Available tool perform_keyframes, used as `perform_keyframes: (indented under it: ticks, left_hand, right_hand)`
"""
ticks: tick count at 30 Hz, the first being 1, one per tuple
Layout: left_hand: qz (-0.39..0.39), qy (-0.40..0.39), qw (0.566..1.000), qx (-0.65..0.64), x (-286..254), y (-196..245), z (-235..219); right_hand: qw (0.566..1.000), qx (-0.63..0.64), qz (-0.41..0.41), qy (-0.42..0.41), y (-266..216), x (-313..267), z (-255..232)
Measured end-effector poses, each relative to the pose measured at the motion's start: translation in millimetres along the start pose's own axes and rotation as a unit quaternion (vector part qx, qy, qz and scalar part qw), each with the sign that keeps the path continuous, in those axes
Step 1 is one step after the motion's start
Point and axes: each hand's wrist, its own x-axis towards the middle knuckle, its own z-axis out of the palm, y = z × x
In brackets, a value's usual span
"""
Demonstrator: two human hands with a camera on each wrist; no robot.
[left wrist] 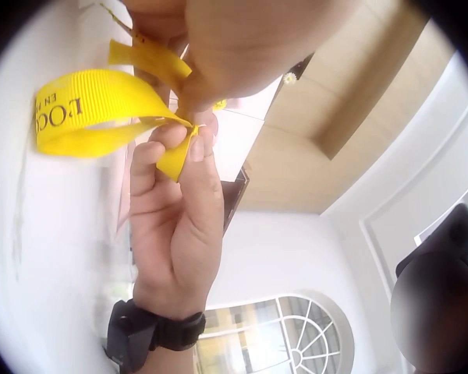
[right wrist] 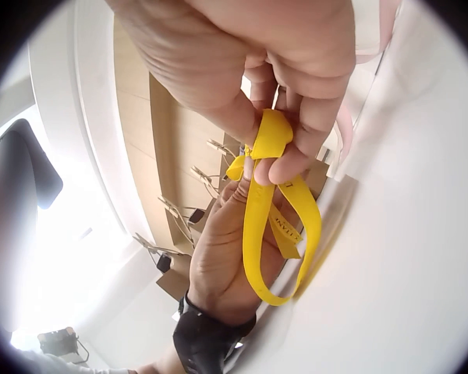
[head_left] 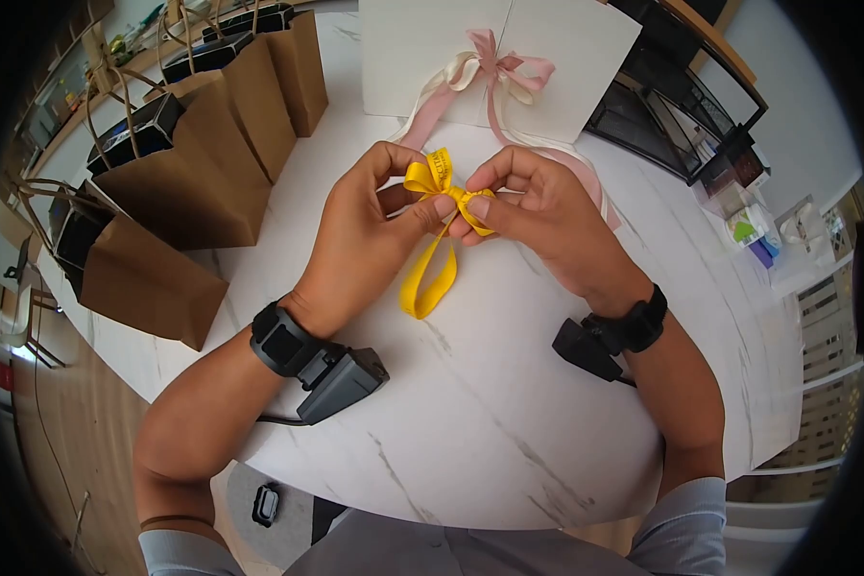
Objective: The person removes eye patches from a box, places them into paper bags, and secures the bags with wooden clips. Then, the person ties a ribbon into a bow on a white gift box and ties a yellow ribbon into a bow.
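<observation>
Between both hands, above the white marbled table (head_left: 470,384), is a yellow ribbon (head_left: 429,283) tied in a small bow with dark printed lettering. My left hand (head_left: 370,226) pinches the bow's left side near the knot, thumb in front. On the other side, my right hand (head_left: 542,206) pinches the right loop between thumb and fingers. A long closed loop of the ribbon (right wrist: 256,241) hangs below the knot. In the left wrist view the same ribbon loop (left wrist: 101,93) shows its lettering. Part of the knot is hidden behind fingertips.
Several brown paper bags (head_left: 178,173) with dark boxes inside stand in a row at the left. A white box (head_left: 432,58) with a pink and cream ribbon bow (head_left: 494,72) stands at the back. Black mesh organizer (head_left: 662,96) and small packages (head_left: 744,226) are at the right.
</observation>
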Motion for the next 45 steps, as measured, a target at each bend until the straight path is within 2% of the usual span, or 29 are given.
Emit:
perform_keyframes:
  ticks: [4,7,9,11,13,14,16,17,19,20,22,23,26,31,33,35,39,40,42,45]
  left_hand:
    - [0.028,0.007,0.998,-0.053,-2,-7,3]
    - [-0.004,0.013,0.999,-0.040,-3,-2,2]
    - [0.006,-0.037,0.995,-0.088,-2,-8,0]
    - [0.016,-0.038,0.996,-0.077,0,-10,0]
    - [0.025,-0.038,0.997,-0.066,1,-13,-1]
    - [0.029,-0.043,0.997,-0.049,2,-15,-3]
    - [0.035,-0.048,0.998,-0.032,2,-13,-3]
    - [0.016,-0.068,0.996,-0.054,0,-10,-2]
    - [0.000,-0.091,0.993,-0.075,-2,-3,2]
    - [-0.018,-0.102,0.989,-0.110,-4,1,5]
    - [-0.035,-0.110,0.983,-0.144,-4,3,4]
    - [-0.042,-0.116,0.982,-0.143,-3,2,3]
    - [-0.057,-0.101,0.983,-0.143,-3,0,1]
    - [-0.076,-0.086,0.982,-0.151,-1,-7,-2]
    - [-0.073,-0.137,0.959,-0.235,-1,-7,-4]
    - [-0.090,-0.122,0.958,-0.245,-3,-5,-1]
    - [-0.137,-0.098,0.955,-0.243,-1,-17,-8]
    - [-0.138,-0.097,0.955,-0.243,0,-17,-9]
    - [-0.147,-0.132,0.939,-0.282,2,-19,-11]
    - [-0.184,-0.134,0.935,-0.274,1,-16,-10]
  right_hand:
    - [0.999,0.038,-0.003,-0.009,7,0,0]
    - [0.999,0.032,-0.027,0.005,11,0,-1]
    - [0.999,0.031,-0.018,0.000,10,-1,-2]
    - [0.999,0.030,-0.009,-0.005,6,-2,-2]
    - [0.997,-0.060,0.043,-0.024,-3,-3,0]
    - [0.997,-0.060,0.043,-0.025,-6,-2,-1]
    - [0.992,-0.099,0.068,0.036,-12,2,-6]
    - [0.992,-0.100,0.066,0.036,-11,3,-7]
    - [0.995,-0.085,-0.057,0.006,-8,5,-9]
    - [0.995,-0.085,-0.059,0.006,-9,5,-8]
    - [0.994,-0.069,-0.060,-0.061,-13,7,-4]
    - [0.987,-0.125,-0.089,-0.040,-10,9,-5]
    - [0.979,-0.181,-0.094,-0.003,-4,12,-9]
    - [0.979,-0.188,-0.074,0.032,-9,7,-4]
    - [0.975,-0.204,-0.077,0.034,-9,7,-3]
    - [0.974,-0.216,-0.050,0.048,-12,6,0]
    - [0.970,-0.229,-0.068,0.043,-10,5,-3]
    - [0.978,-0.203,-0.042,0.037,-14,4,-2]
    - [0.984,-0.176,-0.015,0.031,-15,4,-4]
    - [0.982,-0.189,-0.013,0.028,-11,6,-10]
